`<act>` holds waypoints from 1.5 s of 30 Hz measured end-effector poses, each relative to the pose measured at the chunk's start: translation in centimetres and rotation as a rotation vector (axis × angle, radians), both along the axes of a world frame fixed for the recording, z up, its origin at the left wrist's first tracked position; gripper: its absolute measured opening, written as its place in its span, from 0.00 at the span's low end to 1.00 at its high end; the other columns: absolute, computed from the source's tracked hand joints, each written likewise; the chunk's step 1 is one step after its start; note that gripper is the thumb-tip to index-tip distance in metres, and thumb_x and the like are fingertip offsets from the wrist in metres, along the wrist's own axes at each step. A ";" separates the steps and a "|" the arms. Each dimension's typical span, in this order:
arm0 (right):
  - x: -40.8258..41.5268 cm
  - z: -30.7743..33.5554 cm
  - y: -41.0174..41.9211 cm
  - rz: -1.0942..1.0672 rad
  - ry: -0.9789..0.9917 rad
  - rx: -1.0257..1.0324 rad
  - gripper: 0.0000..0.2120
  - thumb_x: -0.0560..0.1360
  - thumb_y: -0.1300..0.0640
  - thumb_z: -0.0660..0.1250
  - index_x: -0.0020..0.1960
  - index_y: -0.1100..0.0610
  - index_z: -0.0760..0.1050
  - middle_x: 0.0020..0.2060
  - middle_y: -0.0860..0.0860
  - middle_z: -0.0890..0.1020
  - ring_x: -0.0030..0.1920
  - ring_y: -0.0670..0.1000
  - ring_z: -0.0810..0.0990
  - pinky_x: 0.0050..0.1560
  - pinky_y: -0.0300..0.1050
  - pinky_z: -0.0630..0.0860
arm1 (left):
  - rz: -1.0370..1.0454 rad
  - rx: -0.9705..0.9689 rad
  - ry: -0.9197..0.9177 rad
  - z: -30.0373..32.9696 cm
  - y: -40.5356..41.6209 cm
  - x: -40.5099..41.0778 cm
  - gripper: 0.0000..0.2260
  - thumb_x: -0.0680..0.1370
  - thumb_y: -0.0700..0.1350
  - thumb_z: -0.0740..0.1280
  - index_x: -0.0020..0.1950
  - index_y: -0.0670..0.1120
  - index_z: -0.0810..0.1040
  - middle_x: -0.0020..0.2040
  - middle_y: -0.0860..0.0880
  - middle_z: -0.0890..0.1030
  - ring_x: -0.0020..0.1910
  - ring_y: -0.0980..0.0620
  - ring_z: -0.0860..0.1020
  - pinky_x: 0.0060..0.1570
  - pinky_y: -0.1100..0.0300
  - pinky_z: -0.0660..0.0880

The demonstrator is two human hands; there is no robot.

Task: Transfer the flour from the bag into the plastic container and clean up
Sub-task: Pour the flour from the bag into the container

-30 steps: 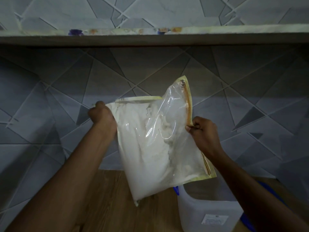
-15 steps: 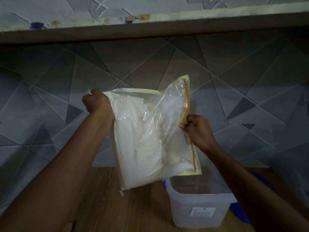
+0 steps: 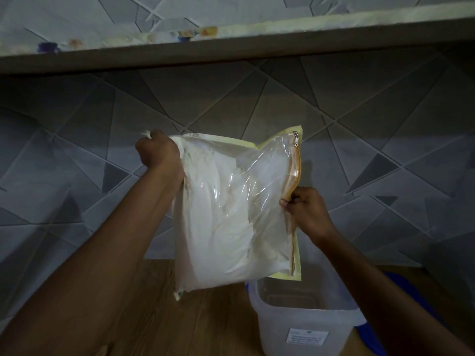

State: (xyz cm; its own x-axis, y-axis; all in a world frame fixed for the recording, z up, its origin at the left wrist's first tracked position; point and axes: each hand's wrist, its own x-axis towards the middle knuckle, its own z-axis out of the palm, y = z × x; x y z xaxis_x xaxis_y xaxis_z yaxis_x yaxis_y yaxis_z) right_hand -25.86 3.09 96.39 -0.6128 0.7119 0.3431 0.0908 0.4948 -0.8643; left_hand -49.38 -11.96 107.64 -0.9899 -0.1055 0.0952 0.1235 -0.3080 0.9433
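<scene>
A clear plastic bag of white flour (image 3: 231, 222) with a pale yellow border and an orange zipper down its right edge hangs in the air, turned on its side. My left hand (image 3: 158, 151) grips the bag's upper left corner in a fist. My right hand (image 3: 304, 210) pinches the zipper edge about halfway down. Below the bag's lower right corner stands an open translucent plastic container (image 3: 305, 319) with a white label on its front; no flour shows inside it.
The container stands on a wooden counter (image 3: 200, 317). A blue lid (image 3: 408, 301) lies behind and to the right of it. A grey geometric tiled wall (image 3: 359, 111) rises behind, and a shelf (image 3: 231, 44) juts out overhead.
The bag has been carried to the right and now hangs over the container's left side. More of the container and counter shows as the view dipped. Both grips are unchanged.
</scene>
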 end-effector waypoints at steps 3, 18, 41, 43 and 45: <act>-0.1 -0.5 0.4 0.000 0.029 -0.033 0.04 0.76 0.66 0.69 0.46 0.64 0.84 0.40 0.56 0.85 0.42 0.54 0.84 0.48 0.51 0.81 | 0.025 -0.015 0.005 0.0 0.2 0.1 0.16 0.79 0.47 0.60 0.62 0.39 0.73 0.60 0.40 0.79 0.57 0.41 0.80 0.60 0.48 0.77; -0.1 -1.6 1.6 -0.025 -0.029 -0.028 0.14 0.74 0.67 0.71 0.31 0.56 0.77 0.21 0.39 0.75 0.25 0.37 0.72 0.34 0.37 0.69 | 0.074 -0.071 0.011 0.3 1.3 1.5 0.16 0.82 0.45 0.59 0.66 0.38 0.72 0.65 0.42 0.77 0.62 0.45 0.77 0.59 0.58 0.73; 1.0 -2.8 2.3 -0.027 0.017 0.033 0.04 0.74 0.67 0.71 0.45 0.62 0.84 0.38 0.52 0.85 0.39 0.48 0.82 0.43 0.38 0.76 | 0.045 -0.106 0.008 1.6 2.2 4.7 0.17 0.84 0.45 0.56 0.69 0.37 0.69 0.68 0.41 0.74 0.66 0.45 0.74 0.61 0.59 0.71; 1.3 -3.0 2.2 -0.044 0.031 0.040 0.03 0.74 0.67 0.71 0.44 0.65 0.83 0.39 0.58 0.85 0.38 0.49 0.81 0.42 0.41 0.75 | 0.048 -0.069 -0.014 2.0 2.4 5.1 0.17 0.84 0.44 0.55 0.69 0.37 0.69 0.69 0.42 0.74 0.67 0.46 0.74 0.62 0.60 0.69; 1.4 -3.2 2.1 -0.060 0.031 0.054 0.02 0.74 0.68 0.71 0.44 0.66 0.83 0.39 0.58 0.86 0.37 0.47 0.81 0.41 0.40 0.75 | 0.054 -0.132 -0.003 2.2 2.7 5.4 0.17 0.84 0.45 0.56 0.70 0.38 0.68 0.70 0.44 0.73 0.68 0.48 0.73 0.61 0.62 0.67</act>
